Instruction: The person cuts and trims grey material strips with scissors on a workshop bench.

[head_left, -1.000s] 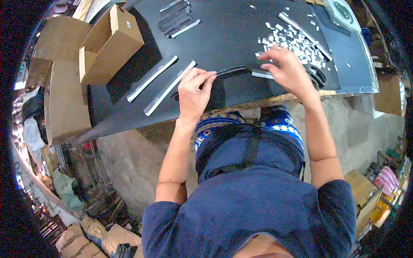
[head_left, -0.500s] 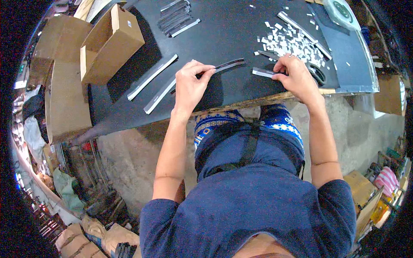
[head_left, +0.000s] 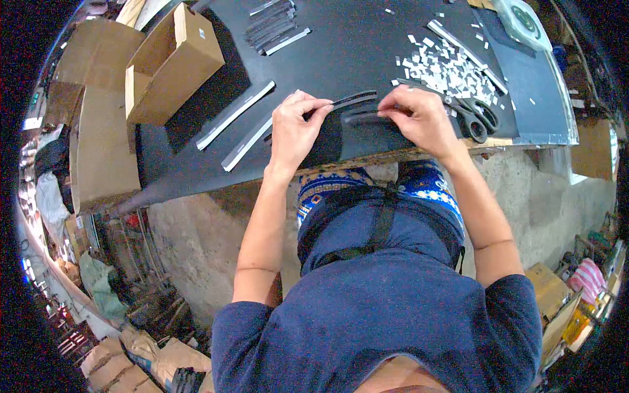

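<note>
Black tabletop [head_left: 341,46] spreads below; my right hand [head_left: 419,118] has moved inward, fingertips pinching a blurred strip [head_left: 362,119], now just beside the curved dark strips [head_left: 355,99] my left hand [head_left: 297,126] pinches, bringing both hands' pieces close together.

White clippings [head_left: 452,73] and loose strips [head_left: 236,115] litter a black-topped worktable [head_left: 347,49] (scissors [head_left: 466,112] lie beside the clippings) in a cluttered workshop, where cardboard cartons [head_left: 549,288] crowd both sides of a concrete floor [head_left: 206,245].
</note>
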`<state>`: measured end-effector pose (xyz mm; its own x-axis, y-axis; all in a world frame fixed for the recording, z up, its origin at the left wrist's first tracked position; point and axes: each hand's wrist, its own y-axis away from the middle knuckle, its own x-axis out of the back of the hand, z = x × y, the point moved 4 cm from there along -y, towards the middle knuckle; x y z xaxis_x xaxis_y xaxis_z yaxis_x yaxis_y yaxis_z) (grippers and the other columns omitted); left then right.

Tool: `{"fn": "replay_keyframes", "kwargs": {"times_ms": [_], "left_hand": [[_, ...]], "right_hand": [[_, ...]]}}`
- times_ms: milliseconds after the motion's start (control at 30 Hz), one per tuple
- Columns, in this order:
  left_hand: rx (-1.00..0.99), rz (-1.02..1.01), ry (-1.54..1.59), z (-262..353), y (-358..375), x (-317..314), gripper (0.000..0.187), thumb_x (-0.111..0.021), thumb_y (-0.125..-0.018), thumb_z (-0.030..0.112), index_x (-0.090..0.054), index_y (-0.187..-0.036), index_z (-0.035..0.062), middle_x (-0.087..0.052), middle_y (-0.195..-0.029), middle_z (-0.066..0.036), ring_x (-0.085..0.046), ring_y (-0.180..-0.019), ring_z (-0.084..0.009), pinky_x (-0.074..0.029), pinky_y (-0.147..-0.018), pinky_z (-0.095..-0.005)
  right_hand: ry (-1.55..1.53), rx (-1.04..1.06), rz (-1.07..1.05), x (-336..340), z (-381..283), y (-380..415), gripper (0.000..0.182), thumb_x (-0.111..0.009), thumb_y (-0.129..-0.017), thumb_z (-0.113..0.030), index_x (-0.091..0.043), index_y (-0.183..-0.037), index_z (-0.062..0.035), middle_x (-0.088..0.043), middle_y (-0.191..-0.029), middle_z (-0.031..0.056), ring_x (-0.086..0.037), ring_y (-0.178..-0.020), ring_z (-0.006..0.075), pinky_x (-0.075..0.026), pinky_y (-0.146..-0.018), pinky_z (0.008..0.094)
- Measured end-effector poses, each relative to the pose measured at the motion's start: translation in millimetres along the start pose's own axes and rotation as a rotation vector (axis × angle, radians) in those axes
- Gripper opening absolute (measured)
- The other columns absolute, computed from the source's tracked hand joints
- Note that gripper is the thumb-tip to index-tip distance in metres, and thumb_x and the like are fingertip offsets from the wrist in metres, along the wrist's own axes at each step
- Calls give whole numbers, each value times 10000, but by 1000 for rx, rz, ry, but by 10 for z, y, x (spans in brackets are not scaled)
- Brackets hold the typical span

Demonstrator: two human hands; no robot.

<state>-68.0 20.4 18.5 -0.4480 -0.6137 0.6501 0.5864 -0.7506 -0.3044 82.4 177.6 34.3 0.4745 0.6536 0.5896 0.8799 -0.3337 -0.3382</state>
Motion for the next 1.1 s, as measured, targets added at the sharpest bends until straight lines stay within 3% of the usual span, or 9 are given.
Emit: {"fn": "replay_keyframes", "kwargs": {"times_ms": [33, 67, 333, 400, 500, 767, 933, 1033, 1100], "left_hand": [[-1, -1, 9, -2, 2, 0, 97, -720, -776, 45, -734, -866, 12, -658, -756, -87, -610, -702, -166, -463, -655, -274], [0, 1, 8, -6, 4, -4, 97, -720, -776, 45, -734, -866, 12, -658, -756, -87, -610, -702, -166, -463, -655, -274], [-8, -7, 21, -20, 6, -2, 113, -711, -777, 47, -735, -883, 20, -646, -744, -79, -608, -693, -168, -463, -643, -280], [-12, -2, 15, -35, 8, -9, 112, -710, -776, 46, -736, -882, 22, -647, -746, -79, -610, -694, -170, -465, -645, -281], [-17, 4, 8, -29, 11, -11, 110, -710, -772, 45, -736, -877, 24, -651, -749, -82, -615, -697, -174, -470, -648, -284], [-64, 25, 3, -23, 21, -11, 115, -719, -758, 39, -735, -870, 22, -656, -751, -91, -621, -704, -187, -478, -690, -290], [-32, 15, 16, -2, 34, -3, 106, -710, -770, 43, -734, -872, 22, -658, -760, -97, -632, -720, -206, -466, -919, -355], [-24, 6, 47, -8, 36, -3, 102, -707, -775, 44, -733, -871, 22, -659, -765, -98, -635, -725, -211, -426, -998, -394], [-33, 9, 37, -4, 36, -3, 103, -708, -774, 45, -733, -871, 22, -660, -765, -97, -634, -724, -210, -437, -978, -383]], "right_hand": [[-5, 51, 14, -74, 11, -29, 70, -657, -750, -50, -646, -819, -45, -647, -793, 119, -645, -766, 301, -510, -682, 369], [-20, 114, 7, -145, 36, -65, 91, -680, -758, -5, -669, -846, -26, -654, -775, 107, -628, -691, 249, -490, -623, 323], [67, 111, 73, -373, 20, -171, 97, -697, -735, -30, -674, -829, -39, -637, -794, 106, -625, -726, 274, -497, -661, 336], [128, 88, 151, -341, -7, -169, 87, -717, -714, -77, -670, -786, -68, -609, -857, 87, -614, -836, 295, -503, -706, 385], [128, 142, 168, -346, 17, -196, 111, -744, -686, -81, -675, -773, -78, -580, -916, 78, -565, -893, 286, -483, -752, 381], [151, 158, 209, -361, 38, -160, 130, -759, -663, -87, -676, -762, -87, -592, -895, 59, -519, -892, 268, -441, -798, 373], [114, 192, 239, -376, 61, -151, 128, -758, -663, -81, -668, -753, -86, -607, -837, 42, -530, -893, 265, -438, -796, 373], [122, 197, 236, -376, 56, -153, 125, -757, -668, -79, -664, -752, -85, -612, -837, 43, -537, -899, 263, -437, -796, 374], [122, 194, 240, -379, 58, -152, 124, -757, -672, -80, -663, -752, -87, -614, -840, 44, -538, -906, 262, -435, -797, 374]]}}
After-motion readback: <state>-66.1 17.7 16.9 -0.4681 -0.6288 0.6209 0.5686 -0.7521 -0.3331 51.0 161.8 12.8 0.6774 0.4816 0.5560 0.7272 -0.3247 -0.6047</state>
